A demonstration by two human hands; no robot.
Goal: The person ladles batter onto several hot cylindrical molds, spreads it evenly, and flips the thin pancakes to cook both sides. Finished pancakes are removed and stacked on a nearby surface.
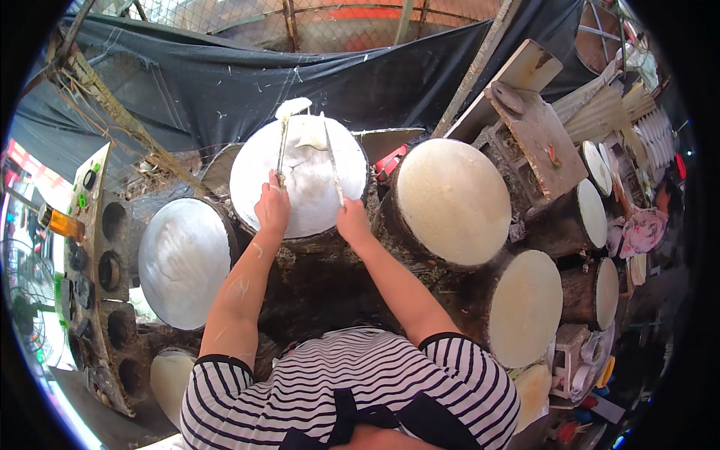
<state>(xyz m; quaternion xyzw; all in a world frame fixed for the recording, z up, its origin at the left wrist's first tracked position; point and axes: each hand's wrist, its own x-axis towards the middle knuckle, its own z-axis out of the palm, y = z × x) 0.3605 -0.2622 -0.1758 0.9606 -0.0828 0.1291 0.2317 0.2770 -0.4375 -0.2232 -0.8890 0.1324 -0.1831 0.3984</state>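
Observation:
My left hand [273,208] grips the thin handle of a ladle-like tool [284,140], whose far end carries a white mass [293,107] at the far rim of a round griddle [253,163]. The pale surface of this griddle is smeared with white. In my right hand [353,220] is a slender, whitened stick or spatula [332,157], slanting away over the griddle. Between the two tools, a soft white clump [313,139] lies on the far half of the surface, close to the stick. Both hands are over the griddle's near half.
To the left stands a bare metal griddle [183,264]; to the right, griddles coated in cream-coloured layers [454,202] [526,309]. A wooden board [537,138] leans at the right. Concrete blocks with round holes [115,275] line the left. Dark sheeting [236,84] hangs behind.

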